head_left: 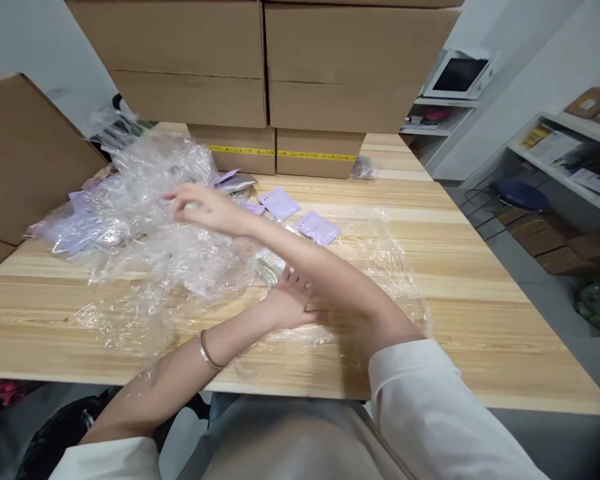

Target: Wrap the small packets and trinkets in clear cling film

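My right arm crosses over my left one. My right hand hovers at or just over a big heap of crumpled clear plastic bags, fingers apart and slightly bent, gripping nothing visible. My left hand, below a bracelet, rests low over the wooden table with its thumb stretched out. Its fingers reach a small patterned packet and clear film; my right forearm partly hides them. Two flat lilac sachets lie just beyond my forearm. More lilac packets show under the plastic on the left.
Large cardboard boxes are stacked at the back of the table, with another box at the left. A clear plastic sheet spreads right of my arms. Shelves with a microwave and a blue stool stand beyond.
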The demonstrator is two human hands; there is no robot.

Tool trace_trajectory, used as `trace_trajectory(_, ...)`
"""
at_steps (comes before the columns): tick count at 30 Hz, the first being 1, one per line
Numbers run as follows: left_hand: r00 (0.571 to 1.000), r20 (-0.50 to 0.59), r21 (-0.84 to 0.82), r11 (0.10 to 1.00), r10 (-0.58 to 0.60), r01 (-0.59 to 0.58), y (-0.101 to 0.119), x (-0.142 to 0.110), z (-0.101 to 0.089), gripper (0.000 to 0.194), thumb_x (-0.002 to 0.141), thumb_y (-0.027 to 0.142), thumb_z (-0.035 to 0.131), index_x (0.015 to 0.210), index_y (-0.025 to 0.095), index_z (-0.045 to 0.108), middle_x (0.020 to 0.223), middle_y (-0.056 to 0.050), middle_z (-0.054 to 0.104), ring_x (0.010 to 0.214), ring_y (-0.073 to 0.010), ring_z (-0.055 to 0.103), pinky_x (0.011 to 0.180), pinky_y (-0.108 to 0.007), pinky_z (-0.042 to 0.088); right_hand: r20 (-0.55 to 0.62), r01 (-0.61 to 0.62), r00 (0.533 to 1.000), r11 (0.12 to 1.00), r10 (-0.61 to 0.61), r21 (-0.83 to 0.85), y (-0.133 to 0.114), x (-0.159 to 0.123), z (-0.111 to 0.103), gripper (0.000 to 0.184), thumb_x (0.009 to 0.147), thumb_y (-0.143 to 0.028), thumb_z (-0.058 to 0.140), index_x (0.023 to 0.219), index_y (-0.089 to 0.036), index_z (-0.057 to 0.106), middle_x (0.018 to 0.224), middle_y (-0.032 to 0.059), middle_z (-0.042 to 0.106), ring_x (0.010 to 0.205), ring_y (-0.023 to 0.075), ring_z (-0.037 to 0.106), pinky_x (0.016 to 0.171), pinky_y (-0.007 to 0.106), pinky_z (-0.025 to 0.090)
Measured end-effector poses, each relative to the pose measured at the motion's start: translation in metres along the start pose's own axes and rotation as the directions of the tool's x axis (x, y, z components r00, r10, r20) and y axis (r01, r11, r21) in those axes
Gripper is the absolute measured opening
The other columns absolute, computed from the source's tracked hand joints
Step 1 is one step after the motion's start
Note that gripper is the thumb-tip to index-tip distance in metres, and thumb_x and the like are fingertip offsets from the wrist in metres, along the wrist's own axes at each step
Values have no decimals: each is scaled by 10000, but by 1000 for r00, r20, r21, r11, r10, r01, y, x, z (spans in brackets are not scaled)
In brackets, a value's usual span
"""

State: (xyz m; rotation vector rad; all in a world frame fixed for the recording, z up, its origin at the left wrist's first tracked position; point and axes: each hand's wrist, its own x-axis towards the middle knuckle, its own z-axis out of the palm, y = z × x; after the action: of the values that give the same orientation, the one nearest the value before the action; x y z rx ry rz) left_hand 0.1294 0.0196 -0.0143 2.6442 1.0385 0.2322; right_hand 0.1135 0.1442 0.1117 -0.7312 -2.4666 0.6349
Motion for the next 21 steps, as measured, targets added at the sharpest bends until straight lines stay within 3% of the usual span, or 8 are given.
trace_trajectory(1, 1000, -2, 23, 1000, 5, -5, -1, 0, 2, 806, 883, 717, 462, 1527, 242, 365, 1599, -140, 315, 1490, -398, 199, 1208, -611, 50, -114, -136, 985, 989, 129, -59, 15, -6, -12, 219, 974, -386, 393, 1014, -343, 604, 1323, -144, 602, 1295, 145, 452, 1110, 308, 380)
trace_trajectory(4, 1000, 1, 65, 998, 23, -23, -2, 0, 5, 849, 876, 776, 377, 1511, 213, 401, 1628, -175, 215, 1503, -446, 79, 1179, -662, -23, -183, -421, 900, 896, 395, -138, 77, -35, -53, 374, 995, -245, 246, 1203, -160, 545, 1379, 104, 562, 1274, 218, 470, 1090, 390, 371)
trace_trajectory(6, 1000, 8, 67, 998, 20, -21, -2, 0, 6, 860, 867, 796, 353, 1524, 242, 378, 1636, -165, 193, 1505, -449, 48, 1170, -674, -27, -48, -687, 697, 648, 716, -329, 118, -56, -71, 379, 944, -356, 476, 1212, -100, 556, 1321, 182, 577, 1198, 276, 529, 987, 392, 437)
trace_trajectory(8, 1000, 15, 73, 997, 10, -11, -2, 0, 6, 876, 857, 805, 361, 1539, 256, 346, 1635, -167, 195, 1504, -453, 44, 1164, -684, -23, 51, -737, 573, 541, 818, -405, 148, -73, -80, 482, 780, -455, 719, 1058, -69, 642, 1063, 196, 669, 1011, 311, 607, 838, 396, 489)
trace_trajectory(11, 1000, 16, 88, 996, 8, -10, -2, -1, 6, 881, 858, 801, 372, 1540, 244, 347, 1629, -189, 196, 1501, -458, 59, 1164, -681, -11, 174, -729, 470, 491, 865, -477, 169, -84, -84, 495, 612, -532, 842, 839, -122, 686, 757, 98, 652, 805, 267, 614, 708, 361, 480)
trace_trajectory(13, 1000, 8, 92, 996, 14, -14, -2, -1, 6, 877, 862, 795, 376, 1541, 240, 347, 1626, -196, 200, 1500, -458, 69, 1166, -679, -5, 242, -712, 437, 498, 866, -496, 174, -83, -88, 484, 574, -570, 854, 737, -151, 675, 648, 56, 605, 723, 233, 592, 670, 344, 466)
trace_trajectory(19, 1000, 13, 95, 995, 14, -15, -4, -1, 5, 859, 872, 777, 389, 1538, 235, 357, 1619, -198, 219, 1499, -456, 88, 1172, -667, 5, 522, -652, 349, 602, 778, -461, 186, -81, -96, 493, 550, -599, 841, 761, -173, 712, 649, 10, 607, 656, 158, 565, 657, 299, 457)
trace_trajectory(21, 1000, 14, 101, 995, 13, -14, -5, -1, 5, 849, 875, 777, 383, 1539, 249, 350, 1623, -182, 218, 1501, -450, 86, 1173, -664, 5, 545, -634, 351, 621, 762, -461, 192, -84, -95, 488, 506, -570, 868, 745, -172, 718, 624, -5, 589, 635, 146, 548, 640, 286, 445)
